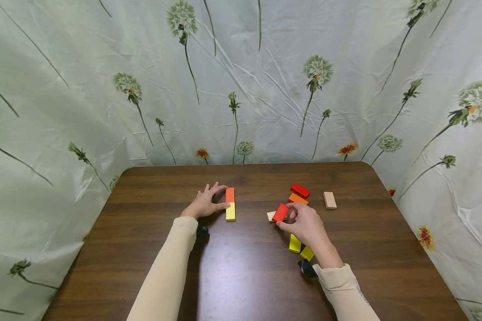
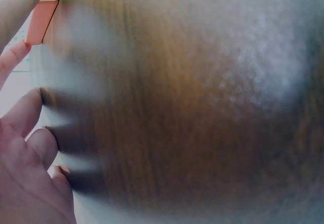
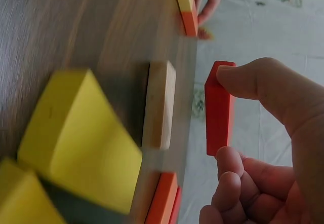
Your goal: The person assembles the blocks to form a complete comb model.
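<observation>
Wooden blocks on a brown table [image 1: 116, 249], both hands at work. The left hand [image 1: 204, 203] has its fingers spread and loosely extended, the forefinger touching the far end of an orange block [image 1: 230, 195] and the thumb beside the seam where that block meets a pale yellow block [image 1: 230, 212]; the two lie end to end, their long edges in line, and stop short of the table's back edge. The right hand [image 1: 305, 223] pinches a red block [image 1: 280, 212] by its ends, thumb near, fingertips far (the right wrist view shows it lifted and tilted), over a natural wood block [image 1: 271, 216]. Beyond the held piece, a second red block [image 1: 300, 190] and a second orange block [image 1: 298, 199] lie just beside each other, both askew to the back edge; nearer the person, two bright yellow blocks [image 1: 295, 244] lie at differing angles. A beige block [image 1: 330, 200] lies farther right, with a broad margin of wood to the right-hand edge. A wide strip of tabletop separates the left-hand row from the right-hand group. Behind the back edge hangs a flower-printed curtain [image 1: 265, 129].
</observation>
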